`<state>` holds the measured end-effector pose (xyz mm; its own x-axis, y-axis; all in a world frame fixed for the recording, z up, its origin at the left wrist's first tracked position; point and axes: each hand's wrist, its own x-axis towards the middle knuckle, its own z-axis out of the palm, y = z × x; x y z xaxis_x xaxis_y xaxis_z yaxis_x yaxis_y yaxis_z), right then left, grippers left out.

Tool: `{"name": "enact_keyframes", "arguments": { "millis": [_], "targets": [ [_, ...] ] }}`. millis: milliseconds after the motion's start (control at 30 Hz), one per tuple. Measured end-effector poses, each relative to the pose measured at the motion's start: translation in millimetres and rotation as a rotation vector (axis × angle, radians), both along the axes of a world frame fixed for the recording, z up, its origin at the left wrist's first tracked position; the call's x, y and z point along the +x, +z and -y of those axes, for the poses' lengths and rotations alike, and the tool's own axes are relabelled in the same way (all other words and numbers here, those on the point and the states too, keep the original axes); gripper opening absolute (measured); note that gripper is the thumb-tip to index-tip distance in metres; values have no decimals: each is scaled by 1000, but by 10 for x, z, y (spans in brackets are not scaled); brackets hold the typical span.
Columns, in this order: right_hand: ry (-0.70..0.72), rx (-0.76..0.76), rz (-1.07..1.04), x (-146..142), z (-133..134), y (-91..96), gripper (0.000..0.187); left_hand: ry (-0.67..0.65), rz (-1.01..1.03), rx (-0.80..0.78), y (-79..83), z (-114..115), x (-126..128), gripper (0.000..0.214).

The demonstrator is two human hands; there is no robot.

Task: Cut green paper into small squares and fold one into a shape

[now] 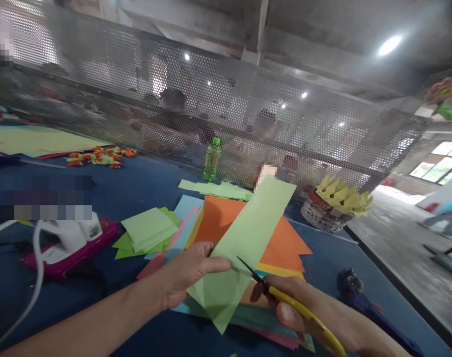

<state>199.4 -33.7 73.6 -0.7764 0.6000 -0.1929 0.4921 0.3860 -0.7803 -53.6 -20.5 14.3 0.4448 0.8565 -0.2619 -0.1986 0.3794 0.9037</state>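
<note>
My left hand [190, 270] pinches a long strip of light green paper [253, 223] near its lower part, thumb on top. The strip slants up and away over a pile of coloured sheets. In my right hand [289, 302] is a pair of scissors [303, 312] with yellow handles and dark blades. One blade tip lies over the strip's face, just right of my left thumb; whether the other blade is beneath the paper I cannot tell. Under the strip, orange sheets [220, 213] top the pile, with blue, pink and yellow edges showing.
Light green squares [151, 230] lie left of the pile, near a magenta power strip [106, 232]. Behind are green paper strips [199, 188] and a green bottle [212, 161]. A yellow-topped basket [322, 215] and a dark blue hot-glue gun [378, 315] stand right. A perforated metal screen [218, 99] borders the table.
</note>
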Motion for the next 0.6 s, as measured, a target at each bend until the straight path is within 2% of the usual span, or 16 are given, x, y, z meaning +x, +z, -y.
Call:
{"name": "enact_keyframes", "arguments": {
  "millis": [300,600],
  "targets": [
    [0,-39,-10,-2,-9,-28,64,-17,13,-25,-11,-5,-22,33],
    [-60,-179,-36,30,-5,-129,61,10,30,-54,1,-18,-6,32]
  ]
}}
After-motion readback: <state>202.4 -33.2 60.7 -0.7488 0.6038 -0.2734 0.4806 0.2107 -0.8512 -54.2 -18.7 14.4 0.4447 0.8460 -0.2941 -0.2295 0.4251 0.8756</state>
